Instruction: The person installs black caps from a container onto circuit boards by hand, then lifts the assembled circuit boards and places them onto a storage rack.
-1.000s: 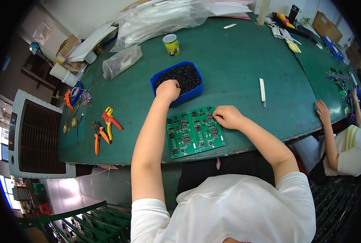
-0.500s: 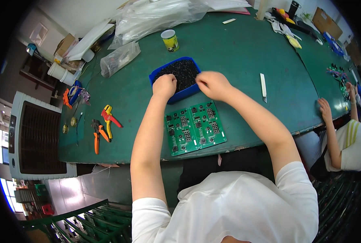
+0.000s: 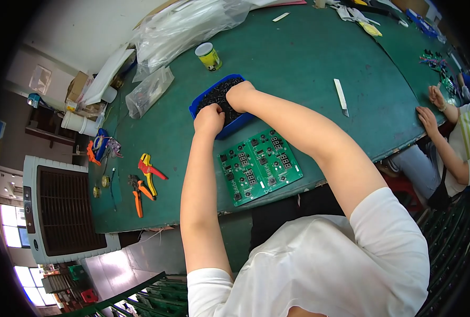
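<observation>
A blue tray (image 3: 199, 101) full of small black parts sits on the green table (image 3: 298, 58). Both my hands are in it: my left hand (image 3: 209, 119) rests at its near left side with fingers curled, and my right hand (image 3: 238, 94) lies over the black parts further in. What either hand grips is hidden. Just in front of the tray lies a green circuit board panel (image 3: 258, 166) with several small displays and buttons, untouched by either hand.
Orange and yellow-red pliers (image 3: 145, 179) lie at the left. A yellow-labelled can (image 3: 209, 56), clear plastic bags (image 3: 150, 90) and a white-handled blade (image 3: 341, 97) lie further back. Another person (image 3: 448, 137) works at the table's right end. A white fan unit (image 3: 60, 211) stands below left.
My right hand left the circuit board and went up into the blue tray beside my left hand. The left hand stayed at the tray.
</observation>
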Action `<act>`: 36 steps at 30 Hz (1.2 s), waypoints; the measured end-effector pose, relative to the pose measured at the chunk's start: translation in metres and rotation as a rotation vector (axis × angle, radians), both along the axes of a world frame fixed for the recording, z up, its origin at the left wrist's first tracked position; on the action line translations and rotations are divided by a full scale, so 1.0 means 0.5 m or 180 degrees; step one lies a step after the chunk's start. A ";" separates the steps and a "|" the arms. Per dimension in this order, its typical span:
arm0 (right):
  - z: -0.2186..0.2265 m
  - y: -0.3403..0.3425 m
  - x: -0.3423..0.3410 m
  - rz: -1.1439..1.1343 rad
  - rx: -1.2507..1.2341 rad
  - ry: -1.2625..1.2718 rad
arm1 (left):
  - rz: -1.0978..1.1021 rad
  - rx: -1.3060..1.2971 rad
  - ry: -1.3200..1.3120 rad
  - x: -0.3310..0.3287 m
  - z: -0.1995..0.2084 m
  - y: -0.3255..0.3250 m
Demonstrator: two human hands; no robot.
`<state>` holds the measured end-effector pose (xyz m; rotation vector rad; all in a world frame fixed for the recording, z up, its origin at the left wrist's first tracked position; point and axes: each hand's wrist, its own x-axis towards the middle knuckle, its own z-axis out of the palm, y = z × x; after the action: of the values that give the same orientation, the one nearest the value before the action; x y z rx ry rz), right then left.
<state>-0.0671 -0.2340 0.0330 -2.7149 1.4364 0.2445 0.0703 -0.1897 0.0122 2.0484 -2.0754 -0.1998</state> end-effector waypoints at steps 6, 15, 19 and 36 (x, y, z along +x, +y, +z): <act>-0.022 0.008 -0.066 0.0015 -0.0382 -0.2117 | 0.0018 -0.0139 0.0247 -0.006 -0.004 0.000; -0.213 0.246 -0.272 -0.0956 0.0993 -0.4440 | -0.0071 -0.1080 0.0942 0.009 -0.010 0.016; -0.209 0.319 -0.272 -0.0797 0.0407 -0.4045 | -0.0925 -0.1729 0.1625 -0.034 0.001 0.078; -0.206 0.316 -0.262 0.0082 -0.0349 -0.3464 | -0.1921 -0.0890 0.0804 -0.152 -0.067 0.238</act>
<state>-0.1983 -0.0763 -0.0699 -2.2139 1.0389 -1.1392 -0.0057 -0.0706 -0.0212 1.1379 -2.3324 -0.2311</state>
